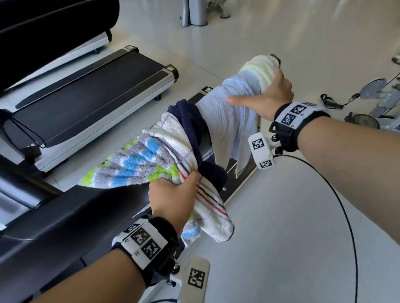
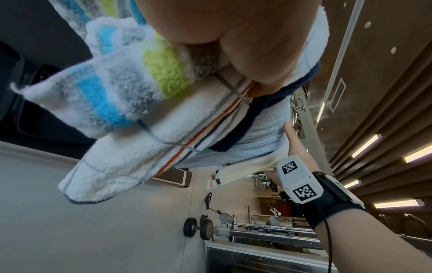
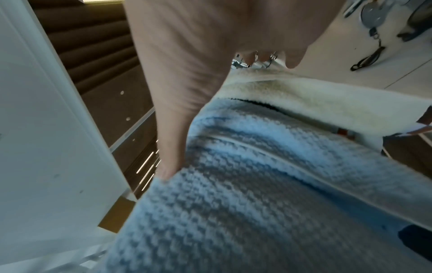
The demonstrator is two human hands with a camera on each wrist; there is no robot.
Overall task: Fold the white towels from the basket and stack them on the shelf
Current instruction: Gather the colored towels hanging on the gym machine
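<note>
Several towels hang side by side over a black treadmill rail. My left hand grips the bunched fluffy towel with blue, green and grey stripes together with a white towel with thin red and blue lines. Beside them hang a navy towel and a pale blue waffle towel. My right hand curls its fingers over a cream towel at the rail's far end, thumb lying straight on the waffle towel. In the left wrist view the fluffy towel bulges under my palm. No basket or shelf shows.
Two treadmills stand to the left on the pale floor. A weight machine with plates is at the right, and grey machine posts stand farther back. A black cable loops from my right wrist.
</note>
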